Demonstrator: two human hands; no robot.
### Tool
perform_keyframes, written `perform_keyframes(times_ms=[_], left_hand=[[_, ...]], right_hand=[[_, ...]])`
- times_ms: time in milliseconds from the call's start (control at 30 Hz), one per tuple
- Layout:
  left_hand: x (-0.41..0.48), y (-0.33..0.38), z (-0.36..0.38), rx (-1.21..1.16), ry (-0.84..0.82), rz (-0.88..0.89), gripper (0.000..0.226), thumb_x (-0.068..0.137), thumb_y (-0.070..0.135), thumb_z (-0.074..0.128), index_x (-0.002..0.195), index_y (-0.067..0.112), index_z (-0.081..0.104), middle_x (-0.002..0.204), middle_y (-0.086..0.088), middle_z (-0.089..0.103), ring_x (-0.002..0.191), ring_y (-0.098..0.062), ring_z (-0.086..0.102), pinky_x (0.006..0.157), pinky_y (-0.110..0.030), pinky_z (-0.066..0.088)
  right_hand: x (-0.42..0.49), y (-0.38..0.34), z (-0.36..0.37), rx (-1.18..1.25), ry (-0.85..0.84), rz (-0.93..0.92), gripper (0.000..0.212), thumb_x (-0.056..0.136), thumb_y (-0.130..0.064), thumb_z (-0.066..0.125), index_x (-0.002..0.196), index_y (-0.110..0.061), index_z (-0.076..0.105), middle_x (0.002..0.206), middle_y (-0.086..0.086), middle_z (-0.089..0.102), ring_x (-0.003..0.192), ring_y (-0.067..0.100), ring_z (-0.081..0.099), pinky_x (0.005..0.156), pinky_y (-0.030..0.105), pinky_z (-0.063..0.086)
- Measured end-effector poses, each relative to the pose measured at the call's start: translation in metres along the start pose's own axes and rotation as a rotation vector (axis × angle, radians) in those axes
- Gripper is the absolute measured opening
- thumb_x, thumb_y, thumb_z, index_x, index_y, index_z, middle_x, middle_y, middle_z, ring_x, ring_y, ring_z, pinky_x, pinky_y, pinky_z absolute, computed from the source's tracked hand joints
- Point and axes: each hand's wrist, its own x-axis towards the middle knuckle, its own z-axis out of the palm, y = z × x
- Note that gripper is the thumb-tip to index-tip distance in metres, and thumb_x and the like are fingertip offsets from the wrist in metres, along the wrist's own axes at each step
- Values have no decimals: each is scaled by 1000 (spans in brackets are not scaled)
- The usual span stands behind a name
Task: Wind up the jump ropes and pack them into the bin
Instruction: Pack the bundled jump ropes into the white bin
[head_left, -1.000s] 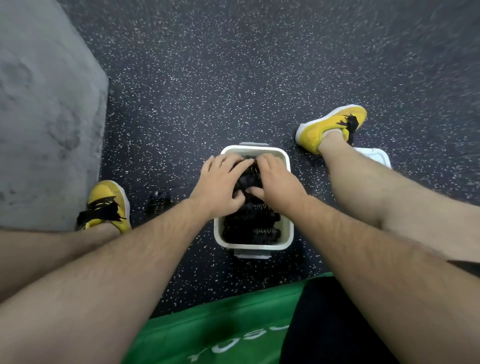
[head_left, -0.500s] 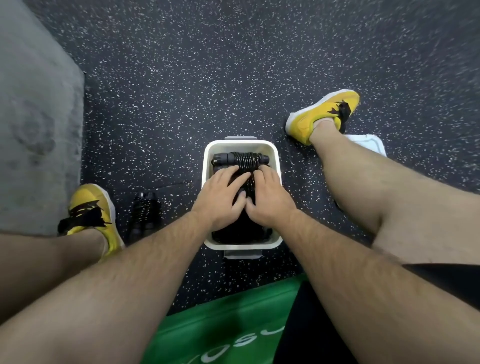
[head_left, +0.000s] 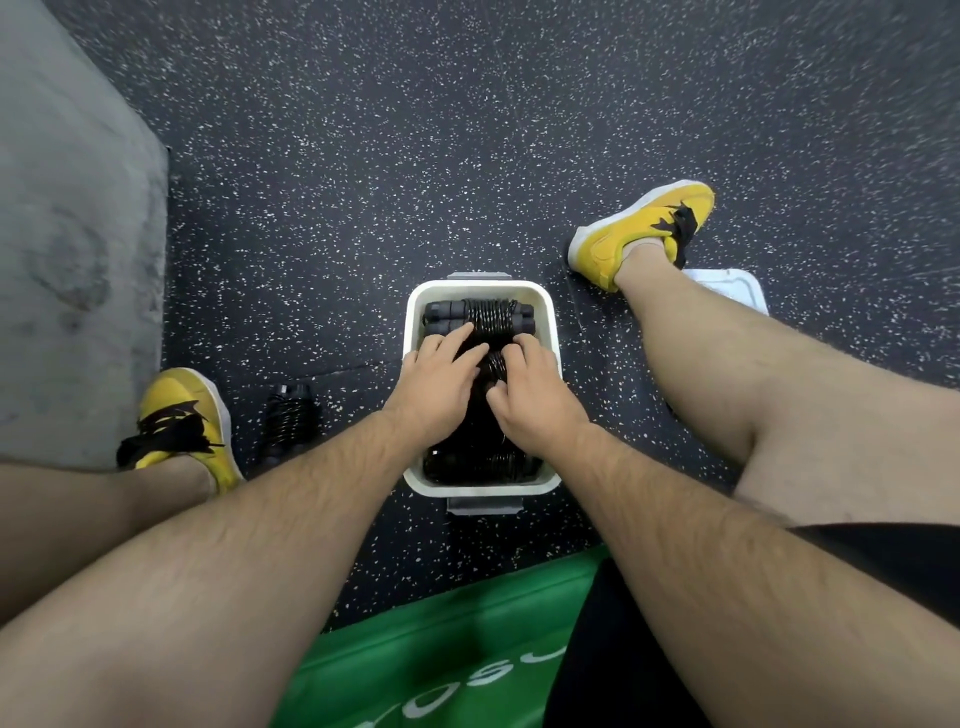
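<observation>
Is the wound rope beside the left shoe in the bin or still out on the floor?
Out. The wound rope lies on the speckled floor, left of the bin.
</observation>
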Motion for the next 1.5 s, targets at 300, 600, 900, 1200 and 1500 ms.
perform_keyframes(times_ms=[300,600,900,1200,1500], left_hand=[[28,6,10,-58,45,-89,57,110,35,15,163,17,3,171,4,-7,156,-14,-11,128,-36,-4],[26,10,46,63,57,-7,57,109,35,12,162,21,-5,168,6,-17,155,-14,-17,127,-39,-6],[40,2,50,42,-36,-51,60,108,38,6,159,20,-19,164,4,-32,151,-15,-30,125,-38,-14],[30,8,30,-39,1,-37,57,110,34,15,163,23,-2,168,9,-15,155,-11,-15,126,-35,-8],[-21,-27,-14,-60,92,-128,58,108,31,15,163,16,5,170,4,-4,156,-10,-6,128,-36,-1]], right_hand=[[40,9,12,-208,59,46,61,102,-32,12,156,-5,18,166,11,7,154,25,-1,125,42,6],[26,30,42,-326,-32,97,62,102,-35,-4,157,-6,-2,165,13,-7,153,28,-8,124,46,0],[44,30,46,-428,-83,89,60,102,-35,-5,152,-6,-20,162,15,-24,149,31,-22,122,47,-7],[38,26,31,-344,-37,73,62,101,-36,-1,157,-10,2,166,9,-2,153,28,-6,124,45,2],[34,-43,13,-358,-15,-186,58,104,-31,15,158,-9,12,166,9,10,153,30,-2,124,45,-2]])
